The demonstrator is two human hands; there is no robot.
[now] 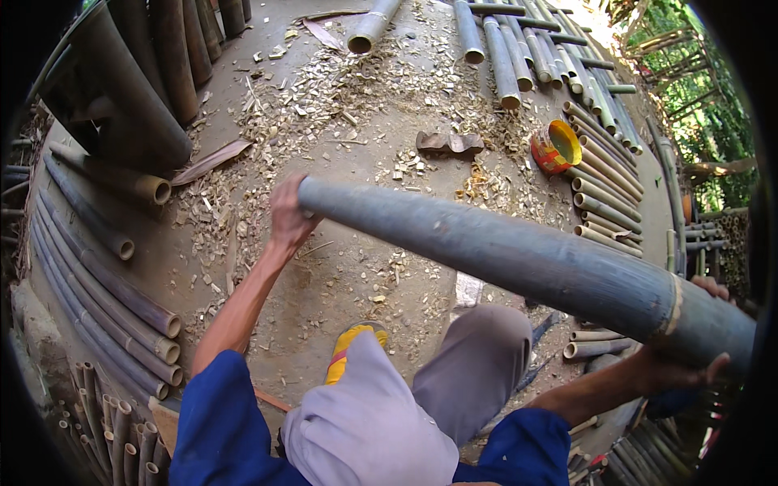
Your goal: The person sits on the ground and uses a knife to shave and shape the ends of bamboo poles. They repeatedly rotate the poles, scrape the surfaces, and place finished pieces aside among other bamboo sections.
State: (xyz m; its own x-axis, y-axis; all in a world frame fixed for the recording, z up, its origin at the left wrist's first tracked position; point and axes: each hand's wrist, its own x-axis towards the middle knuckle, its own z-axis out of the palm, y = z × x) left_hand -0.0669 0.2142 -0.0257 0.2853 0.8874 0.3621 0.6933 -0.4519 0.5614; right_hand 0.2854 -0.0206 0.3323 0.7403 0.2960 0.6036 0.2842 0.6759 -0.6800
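A thick, dark grey bamboo pole [502, 247] hangs slantwise in front of me, its left end farther away and its right end nearer. My left hand [288, 212] is closed round the left end, with some fingers hidden behind it. Near the right end, my right hand [677, 371] grips the pole from below, the thumb on the near side and fingertips showing over the far side. A pale ring, a node, crosses the pole close to that hand. Below the pole are my knees in grey trousers and one yellow shoe [348, 352].
Wood chips [340, 89] litter the ground ahead. Bamboo poles [97, 259] lie in rows on the left, and more poles [596, 194] lie on the right. A red and yellow bucket [556, 147] stands beyond the held pole. Large dark tubes [130, 89] lean at the far left.
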